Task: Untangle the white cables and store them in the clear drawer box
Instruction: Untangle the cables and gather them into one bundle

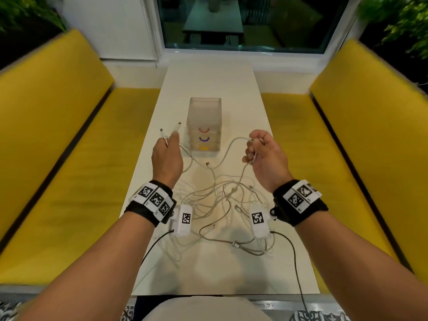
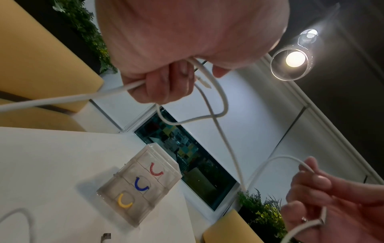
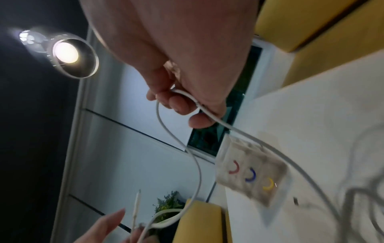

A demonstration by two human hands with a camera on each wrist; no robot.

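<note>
thin white cables (image 1: 222,200), tangled, loosely looped

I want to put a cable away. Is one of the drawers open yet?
No, in the head view all three drawers of the clear drawer box, with red, blue and yellow handles, sit flush and shut.

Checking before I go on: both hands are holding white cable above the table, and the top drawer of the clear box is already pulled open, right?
Not quite. Left hand and right hand do hold white cable, but the clear drawer box has all three drawers shut, including the red-handled top drawer. The left wrist view shows the fronts flush.
</note>
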